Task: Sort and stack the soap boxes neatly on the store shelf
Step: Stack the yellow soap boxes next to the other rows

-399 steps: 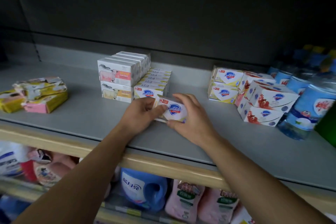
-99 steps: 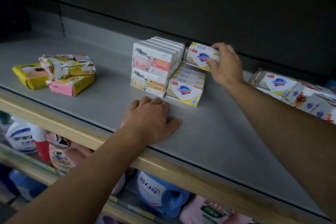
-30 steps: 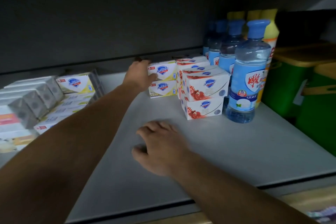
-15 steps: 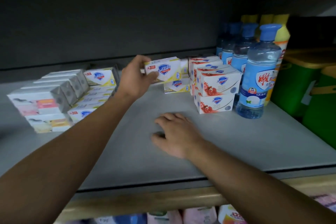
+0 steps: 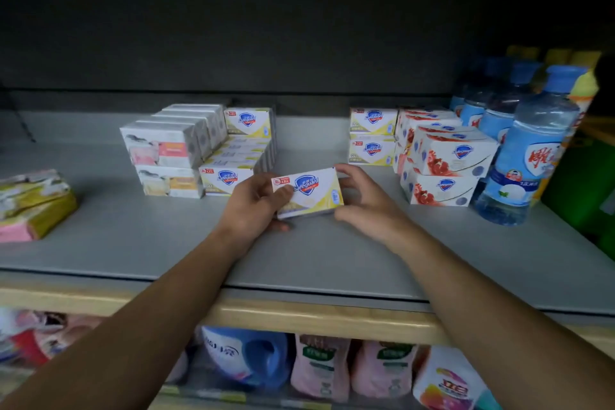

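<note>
Soap box (image 5: 307,191) — white, yellow-trimmed

Blue-capped water bottles (image 5: 529,156) crowd the shelf's right end; green containers (image 5: 579,176) just beyond; pink refill pouches (image 5: 321,366) and a blue detergent jug (image 5: 246,356) line the lower tier.

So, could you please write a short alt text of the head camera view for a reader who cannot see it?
A person's left hand grips a yellow-and-white soap box just above a grey store shelf, with the right hand touching its right edge. Behind stand stacks of soap boxes: yellow ones at left, pomegranate-print ones beside blue bottles at right.
</note>
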`<state>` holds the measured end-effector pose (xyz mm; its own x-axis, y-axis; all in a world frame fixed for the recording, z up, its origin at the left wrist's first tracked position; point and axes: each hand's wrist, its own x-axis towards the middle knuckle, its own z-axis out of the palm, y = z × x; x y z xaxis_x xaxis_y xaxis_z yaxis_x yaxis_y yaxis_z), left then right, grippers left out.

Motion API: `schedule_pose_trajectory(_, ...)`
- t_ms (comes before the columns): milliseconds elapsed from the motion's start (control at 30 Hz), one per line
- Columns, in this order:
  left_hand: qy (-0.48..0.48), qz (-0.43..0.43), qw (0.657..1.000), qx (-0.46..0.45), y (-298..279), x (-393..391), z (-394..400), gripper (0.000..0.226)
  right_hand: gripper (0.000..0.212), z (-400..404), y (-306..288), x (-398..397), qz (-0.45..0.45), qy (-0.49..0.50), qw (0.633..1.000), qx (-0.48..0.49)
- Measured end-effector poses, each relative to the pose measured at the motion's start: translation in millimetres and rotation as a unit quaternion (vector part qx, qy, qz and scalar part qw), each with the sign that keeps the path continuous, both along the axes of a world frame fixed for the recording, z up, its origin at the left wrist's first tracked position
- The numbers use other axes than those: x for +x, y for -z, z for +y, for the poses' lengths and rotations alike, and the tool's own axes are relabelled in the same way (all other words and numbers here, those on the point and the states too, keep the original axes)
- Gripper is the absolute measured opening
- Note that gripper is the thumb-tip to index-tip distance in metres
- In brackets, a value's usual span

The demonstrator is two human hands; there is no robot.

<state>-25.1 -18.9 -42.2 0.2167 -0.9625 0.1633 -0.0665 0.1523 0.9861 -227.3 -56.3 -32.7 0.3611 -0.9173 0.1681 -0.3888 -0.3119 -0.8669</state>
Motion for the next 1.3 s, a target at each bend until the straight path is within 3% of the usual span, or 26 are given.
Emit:
schedule_pose_trajectory(67,0.004,0.006,1.000,-0.003,-1,1,-2,0.013,0.080,5,8,4,-0.013,-0.010,0.999,-0.045)
schedule_pose_trajectory(167,0.015,0.018,1.000,-0.006,-1,0,-3,0.011,0.075,1,13,1,-0.033,-0.013,0.995,-0.089)
schedule_pose_trajectory(367,0.025,0.028,0.999,0.003,-5,1,-1,0.016,0.059,0,8,-3,-0.072,-0.016,0.996,-0.050)
schedule_pose_trajectory(467,0.078,0.092,0.993,-0.016,-9,3,3,0.016,0.043,-1,5,-3,-0.112,0.015,0.993,-0.022)
schedule_pose_trajectory(533,0.093,0.080,0.992,-0.025,-9,3,7,0.015,0.021,1,2,-4,-0.125,0.036,0.991,-0.002)
schedule_pose_trajectory(567,0.090,0.055,0.994,-0.027,-8,3,7,0.016,0.021,1,1,-4,-0.121,0.047,0.991,0.006)
schedule_pose_trajectory(667,0.072,-0.010,0.997,-0.029,-6,-1,6,0.022,0.050,2,-2,-5,-0.105,0.065,0.992,0.038)
schedule_pose_trajectory(800,0.053,-0.038,0.998,-0.020,-8,-3,6,0.046,0.075,0,-3,-1,-0.076,0.061,0.993,0.073)
schedule_pose_trajectory(1000,0.051,-0.046,0.997,-0.039,-6,0,4,0.032,0.065,-4,-2,0,-0.078,0.061,0.991,0.089)
schedule_pose_trajectory(1100,0.086,0.005,0.996,-0.034,-7,2,4,0.013,0.036,-3,-2,0,-0.135,0.058,0.985,0.086)
schedule_pose_trajectory(1167,0.095,0.058,0.994,-0.019,-9,2,4,0.022,0.015,-1,0,1,-0.200,0.012,0.977,0.077)
schedule_pose_trajectory(1233,0.086,0.087,0.993,-0.002,-10,2,3,0.043,0.034,4,3,0,-0.205,-0.032,0.978,0.027)
schedule_pose_trajectory(1300,0.079,0.079,0.994,0.002,-9,2,3,0.039,0.052,6,4,0,-0.156,-0.052,0.986,-0.030)
